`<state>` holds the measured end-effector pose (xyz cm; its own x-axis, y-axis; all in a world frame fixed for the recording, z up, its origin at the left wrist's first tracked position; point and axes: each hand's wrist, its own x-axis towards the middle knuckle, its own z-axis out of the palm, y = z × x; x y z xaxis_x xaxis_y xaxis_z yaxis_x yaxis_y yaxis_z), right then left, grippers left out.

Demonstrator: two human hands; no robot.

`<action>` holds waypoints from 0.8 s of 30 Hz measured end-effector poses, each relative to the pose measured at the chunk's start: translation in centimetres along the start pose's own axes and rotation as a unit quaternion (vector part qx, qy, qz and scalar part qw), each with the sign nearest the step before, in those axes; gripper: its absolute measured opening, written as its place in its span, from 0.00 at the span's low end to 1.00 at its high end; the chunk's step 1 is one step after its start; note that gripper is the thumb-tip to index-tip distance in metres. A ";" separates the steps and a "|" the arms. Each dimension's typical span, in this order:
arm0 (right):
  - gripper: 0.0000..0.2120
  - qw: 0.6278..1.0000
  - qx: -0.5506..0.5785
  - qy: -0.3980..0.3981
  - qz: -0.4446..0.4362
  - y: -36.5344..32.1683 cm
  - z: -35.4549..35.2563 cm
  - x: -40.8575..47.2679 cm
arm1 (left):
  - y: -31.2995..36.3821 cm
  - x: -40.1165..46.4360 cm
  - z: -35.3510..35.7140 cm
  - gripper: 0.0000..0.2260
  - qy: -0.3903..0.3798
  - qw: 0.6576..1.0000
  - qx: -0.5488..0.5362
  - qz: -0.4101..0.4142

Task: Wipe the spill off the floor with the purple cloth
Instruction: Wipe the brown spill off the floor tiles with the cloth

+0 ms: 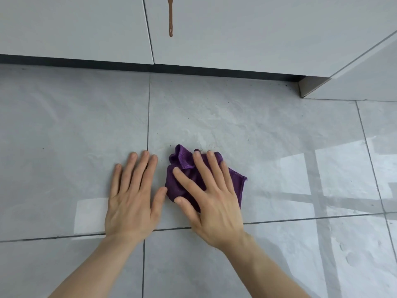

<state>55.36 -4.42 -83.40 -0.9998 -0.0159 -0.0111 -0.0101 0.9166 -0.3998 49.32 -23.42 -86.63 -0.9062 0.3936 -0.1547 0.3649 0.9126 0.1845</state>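
Observation:
A crumpled purple cloth [184, 162] lies on the grey tiled floor [236, 125], in the middle of the view. My right hand [210, 194] presses flat on top of it with fingers spread. Just left of the cloth, my left hand [133, 194] rests palm down on the bare tile, fingers apart, its thumb almost touching the cloth's edge. A few dark specks [198, 149] show on the tile at the cloth's far edge. Whatever is under the cloth is hidden.
Pale cabinet doors [75, 29] run along the far side above a dark kickboard [193, 69]. A brown drip [170, 18] runs down one door. A cabinet corner [305, 87] juts out at the right. Window light reflects on the tiles at right.

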 end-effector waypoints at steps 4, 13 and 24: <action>0.24 0.992 -0.082 -0.052 -0.078 2.1 1.9 2.5 | 0.1 0.2 0.0 0.32 0.002 1.000 0.005 -0.003; 0.23 0.996 -0.088 -0.019 -0.008 3.8 1.3 10.7 | 0.0 0.1 0.1 0.32 -0.006 1.000 -0.005 -0.003; 0.24 0.981 -0.069 0.027 0.179 4.6 0.8 7.3 | -0.2 0.1 0.1 0.32 -0.008 1.000 -0.007 -0.004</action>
<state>48.07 -0.62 -86.06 -0.9389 0.3351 -0.0788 0.3440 0.9048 -0.2510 49.19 -23.57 -86.79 -0.9055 0.3885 -0.1708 0.3549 0.9139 0.1971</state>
